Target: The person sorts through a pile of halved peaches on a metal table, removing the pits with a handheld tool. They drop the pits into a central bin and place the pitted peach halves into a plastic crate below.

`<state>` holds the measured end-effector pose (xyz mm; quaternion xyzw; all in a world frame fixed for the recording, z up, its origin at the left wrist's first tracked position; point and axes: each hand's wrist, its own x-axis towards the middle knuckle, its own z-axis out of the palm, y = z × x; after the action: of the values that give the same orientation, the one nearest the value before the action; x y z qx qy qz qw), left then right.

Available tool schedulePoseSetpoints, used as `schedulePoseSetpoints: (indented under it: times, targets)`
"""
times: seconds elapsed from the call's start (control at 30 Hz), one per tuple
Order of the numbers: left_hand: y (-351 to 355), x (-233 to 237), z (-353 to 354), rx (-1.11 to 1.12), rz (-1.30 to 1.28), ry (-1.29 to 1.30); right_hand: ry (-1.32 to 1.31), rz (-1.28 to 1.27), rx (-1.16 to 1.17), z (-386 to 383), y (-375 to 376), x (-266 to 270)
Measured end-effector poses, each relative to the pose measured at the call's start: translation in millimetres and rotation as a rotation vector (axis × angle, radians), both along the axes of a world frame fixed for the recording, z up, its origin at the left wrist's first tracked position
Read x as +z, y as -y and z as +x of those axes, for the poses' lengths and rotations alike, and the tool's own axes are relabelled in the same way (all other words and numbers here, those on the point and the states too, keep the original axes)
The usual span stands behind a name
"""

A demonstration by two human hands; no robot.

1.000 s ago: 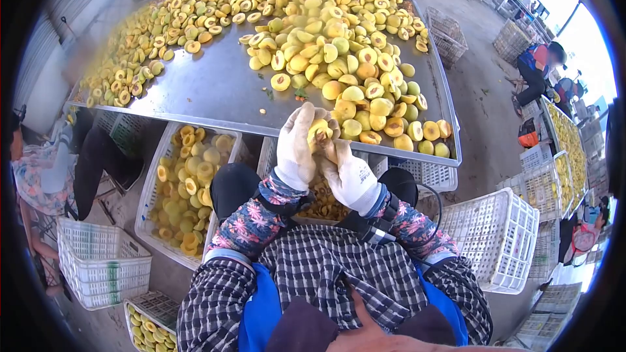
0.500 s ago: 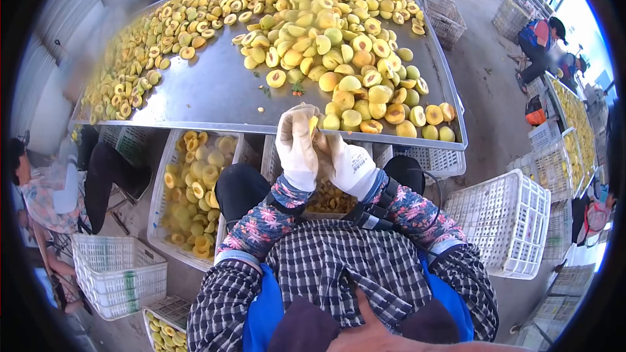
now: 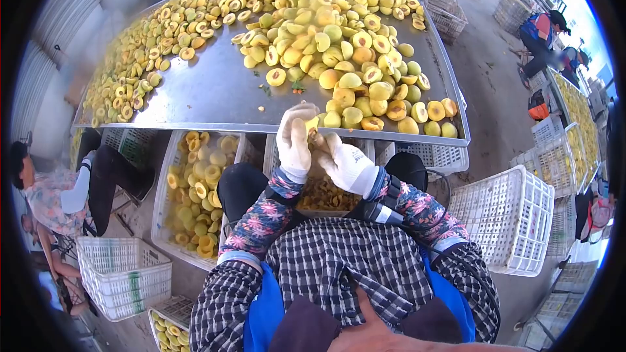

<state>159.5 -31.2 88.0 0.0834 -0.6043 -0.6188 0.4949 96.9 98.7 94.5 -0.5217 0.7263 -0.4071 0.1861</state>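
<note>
Both hands wear white gloves and meet just in front of the metal table's near edge. My left hand (image 3: 295, 140) is closed around a yellow peach half (image 3: 312, 124), of which only a small part shows between the fingers. Close beside it, my right hand (image 3: 347, 164) has its fingers pinched together at the fruit; what they hold, if anything, is hidden. Below the hands, between my knees, a crate holds brown peach pits (image 3: 329, 197). Beyond the hands, a heap of halved yellow peaches (image 3: 352, 85) lies on the metal table (image 3: 215, 101).
A crate of peach halves (image 3: 203, 189) stands left of my knees. White crates stand at the right (image 3: 502, 221) and lower left (image 3: 124, 280). A seated person (image 3: 59, 189) is at the left; other people work at the far right.
My hands stay together at the fruit while the right hand tilts and shifts slightly. More of the fruit's surface shows between them. The view has moved a little.
</note>
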Motion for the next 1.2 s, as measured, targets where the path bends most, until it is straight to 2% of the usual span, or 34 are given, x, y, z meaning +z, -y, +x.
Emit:
schedulePoseSetpoints:
  times: [0.07, 0.1, 0.13, 0.2, 0.27, 0.37, 0.4, 0.47, 0.5, 0.6, 0.67, 0.7, 0.73, 0.8, 0.83, 0.87, 0.93, 0.97, 1.07, 1.2]
  targets:
    - [-1, -10, 2, -0.071, 0.142, 0.021, -0.096, 0.050, -0.008, 7, -2, 7]
    - [-2, 1, 6, -0.077, 0.195, 0.114, -0.090, 0.055, -0.008, 7, -3, 12]
    - [0, 1, 8, -0.077, 0.202, 0.118, -0.152, 0.151, 0.002, 6, -3, 18]
    - [6, 2, 10, -0.152, 0.308, 0.308, -0.212, 0.247, 0.010, 3, -2, 17]
    - [3, 8, 11, -0.122, 0.273, 0.355, -0.054, 0.131, 0.051, -1, -1, 4]
    - [0, 11, 12, -0.112, 0.379, 0.265, 0.036, 0.054, 0.054, 1, 0, 0]
    - [5, 11, 13, -0.130, 0.303, 0.326, 0.040, 0.055, 0.052, 0, 0, 1]
    - [10, 7, 11, -0.154, 0.229, 0.395, -0.221, 0.287, 0.037, 1, -1, 5]
    - [12, 3, 7, -0.152, 0.271, 0.403, -0.219, 0.291, 0.039, 1, -2, 2]
    - [17, -5, 9, -0.221, 0.411, 0.441, 0.018, 0.088, 0.065, 0, 1, -7]
    - [16, -13, 9, -0.296, 0.462, 0.156, 0.099, 0.076, 0.051, 1, 1, 3]
    - [3, -3, 10, -0.222, 0.409, 0.043, 0.177, 0.059, 0.033, 0, 3, 10]
    - [2, -5, 10, -0.218, 0.409, 0.038, 0.172, 0.059, 0.038, 0, 4, 7]
    - [3, -13, 8, -0.187, 0.282, 0.023, 0.337, 0.046, 0.022, 4, 8, 0]
    - [3, -17, 6, -0.225, 0.423, -0.056, 0.308, 0.097, -0.008, 6, 7, 3]
    - [4, -21, 5, -0.220, 0.427, -0.062, 0.304, 0.102, -0.003, 9, 6, 1]
    - [4, -14, 5, -0.176, 0.495, -0.029, 0.052, -0.061, -0.060, 14, 6, -2]
    - [2, -11, 4, -0.150, 0.510, -0.048, 0.061, -0.094, -0.053, 14, 6, -5]
    - [1, -8, 5, -0.140, 0.430, -0.070, 0.034, -0.208, -0.080, 22, 7, -9]
    - [-3, 1, 5, -0.093, 0.379, -0.078, -0.037, -0.134, -0.120, 25, 5, 5]
